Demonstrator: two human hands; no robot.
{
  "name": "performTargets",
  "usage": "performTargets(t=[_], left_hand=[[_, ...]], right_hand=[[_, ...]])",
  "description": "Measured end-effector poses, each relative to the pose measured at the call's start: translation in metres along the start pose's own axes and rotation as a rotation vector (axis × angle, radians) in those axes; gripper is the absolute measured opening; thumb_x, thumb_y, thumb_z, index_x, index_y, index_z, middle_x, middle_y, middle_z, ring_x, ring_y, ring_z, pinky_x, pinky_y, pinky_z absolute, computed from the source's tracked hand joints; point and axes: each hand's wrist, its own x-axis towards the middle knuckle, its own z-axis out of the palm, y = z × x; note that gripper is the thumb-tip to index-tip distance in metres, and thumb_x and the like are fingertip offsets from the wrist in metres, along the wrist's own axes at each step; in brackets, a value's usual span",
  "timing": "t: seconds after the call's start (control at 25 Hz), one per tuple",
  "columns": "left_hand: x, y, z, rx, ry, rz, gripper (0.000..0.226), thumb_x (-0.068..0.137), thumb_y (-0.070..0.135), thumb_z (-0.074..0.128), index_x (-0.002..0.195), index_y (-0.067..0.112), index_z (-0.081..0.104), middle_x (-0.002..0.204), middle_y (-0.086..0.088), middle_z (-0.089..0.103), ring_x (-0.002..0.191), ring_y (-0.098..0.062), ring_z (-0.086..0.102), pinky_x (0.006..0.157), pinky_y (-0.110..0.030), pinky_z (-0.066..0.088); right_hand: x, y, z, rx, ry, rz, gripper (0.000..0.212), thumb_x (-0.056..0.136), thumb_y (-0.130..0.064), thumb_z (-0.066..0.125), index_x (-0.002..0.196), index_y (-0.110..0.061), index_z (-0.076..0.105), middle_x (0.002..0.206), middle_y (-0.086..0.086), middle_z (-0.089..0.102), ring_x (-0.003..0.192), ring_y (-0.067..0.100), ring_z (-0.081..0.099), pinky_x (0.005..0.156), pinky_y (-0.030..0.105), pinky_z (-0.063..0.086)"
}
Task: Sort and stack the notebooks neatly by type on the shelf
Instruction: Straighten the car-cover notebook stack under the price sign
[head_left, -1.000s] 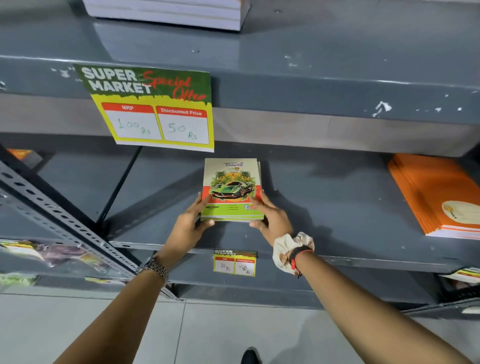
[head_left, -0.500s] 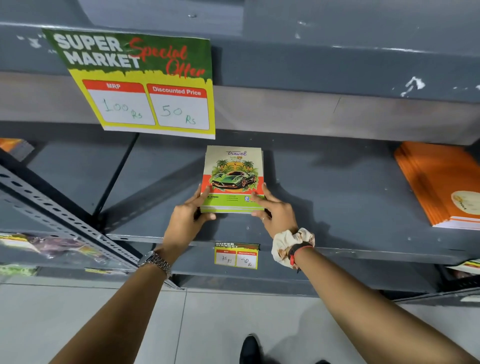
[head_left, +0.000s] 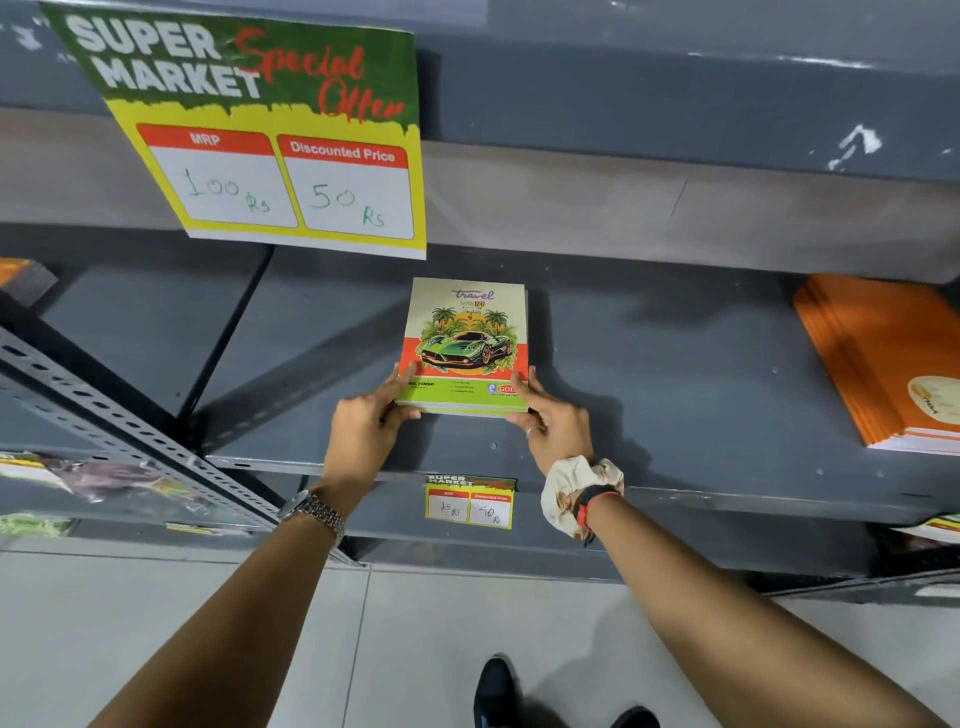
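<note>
A small stack of notebooks with a green car on the cover (head_left: 467, 338) lies flat on the grey metal shelf (head_left: 649, 374). My left hand (head_left: 366, 431) grips the stack's near left corner, thumb on the cover. My right hand (head_left: 553, 421) holds the near right corner, fingers along its side edge. A stack of orange notebooks (head_left: 883, 358) lies on the same shelf at the far right, apart from both hands.
A large yellow and green price sign (head_left: 265, 135) hangs from the upper shelf, just above the car notebooks. A small price tag (head_left: 470, 501) sits on the shelf's front lip. A perforated metal brace (head_left: 119, 421) slants at left. Packaged goods (head_left: 78, 478) fill the lower left shelf.
Both hands have kept hold of the car notebooks and nudged them a little deeper onto the shelf. My view has tilted downward, so the upper shelf's stack is out of sight.
</note>
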Motion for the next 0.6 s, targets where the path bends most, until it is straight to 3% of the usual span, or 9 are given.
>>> performTargets(t=[0.04,0.16,0.32,0.44,0.52,0.6], left_hand=[[0.0,0.001,0.0,0.017,0.009,0.003,0.053,0.08,0.011,0.067,0.13,0.022,0.052,0.114,-0.02,0.065,0.062,-0.01,0.064,0.058,0.001,0.033],[0.0,0.002,-0.001,0.024,0.031,-0.009,0.05,0.08,0.011,0.066,0.127,0.022,0.054,0.107,-0.02,0.067,0.072,-0.011,0.06,0.054,-0.006,0.034],[-0.002,-0.007,0.003,-0.053,0.051,-0.025,0.051,0.08,0.021,0.067,0.129,0.024,0.052,0.111,-0.02,0.061,0.067,0.02,0.042,0.054,-0.002,0.037],[-0.005,-0.011,0.004,-0.165,0.07,-0.005,0.054,0.082,0.044,0.059,0.131,0.023,0.051,0.129,-0.014,0.056,0.083,0.036,0.038,0.071,-0.002,0.045],[-0.005,-0.009,0.006,-0.174,0.091,-0.038,0.051,0.083,0.042,0.058,0.129,0.02,0.053,0.113,-0.023,0.064,0.063,0.028,0.042,0.055,-0.001,0.038],[-0.005,-0.005,0.006,-0.143,0.11,-0.084,0.049,0.084,0.045,0.055,0.128,0.024,0.052,0.069,-0.028,0.059,0.05,-0.002,0.031,0.045,-0.012,0.028]], right_hand=[[-0.001,-0.001,0.0,0.008,0.008,0.001,0.048,0.081,0.006,0.061,0.123,-0.016,0.055,0.135,0.011,0.05,0.105,0.015,0.06,0.084,0.005,0.041],[-0.005,-0.005,0.002,0.024,0.038,-0.004,0.045,0.081,0.005,0.062,0.12,-0.014,0.058,0.133,0.011,0.051,0.098,0.01,0.063,0.077,0.004,0.046],[-0.006,-0.005,-0.003,0.052,0.017,0.019,0.047,0.08,-0.002,0.065,0.124,-0.015,0.055,0.135,0.012,0.051,0.099,0.011,0.06,0.088,0.028,0.054],[-0.006,-0.002,-0.001,0.124,-0.075,0.034,0.064,0.081,-0.003,0.065,0.137,-0.017,0.038,0.133,0.009,0.056,0.114,0.013,0.056,0.093,0.015,0.044],[-0.006,-0.002,0.003,0.091,-0.071,0.078,0.069,0.083,-0.009,0.065,0.141,-0.014,0.029,0.12,0.008,0.066,0.102,0.008,0.059,0.089,0.013,0.044],[-0.006,-0.002,0.005,0.045,-0.021,0.099,0.066,0.083,-0.014,0.065,0.14,-0.014,0.031,0.111,0.008,0.071,0.089,0.009,0.062,0.087,0.023,0.05]])
